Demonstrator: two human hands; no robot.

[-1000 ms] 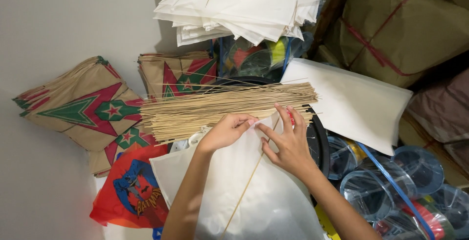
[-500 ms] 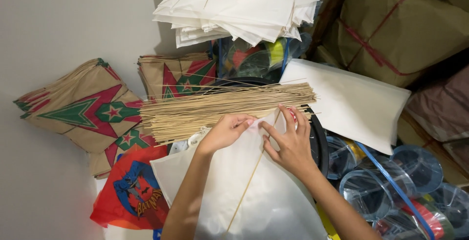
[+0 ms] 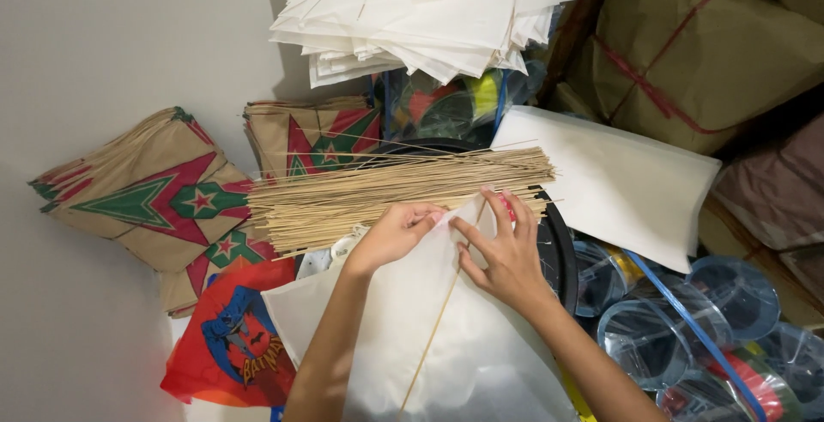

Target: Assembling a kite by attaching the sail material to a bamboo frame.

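Note:
A white paper kite sheet (image 3: 481, 345) lies in front of me with a thin bamboo stick (image 3: 433, 336) running up its middle. My left hand (image 3: 390, 233) pinches the sheet's top corner with curled fingers. My right hand (image 3: 502, 250) presses flat on the sheet just right of the stick, fingers spread toward the same corner. Behind both hands a thick bundle of thin bamboo sticks (image 3: 378, 194) lies crosswise on a round black tray (image 3: 558, 250).
A stack of white paper sheets (image 3: 429, 14) sits at the top. Brown kites with red and green stars (image 3: 172, 199) lie at left, a red printed kite (image 3: 232, 345) below them. A white sheet pile (image 3: 618, 182), clear plastic reels (image 3: 678, 319) and wrapped brown bundles (image 3: 712, 44) fill the right.
Both hands have stayed at the sheet's top corner with only slight finger shifts. The view has drifted a little.

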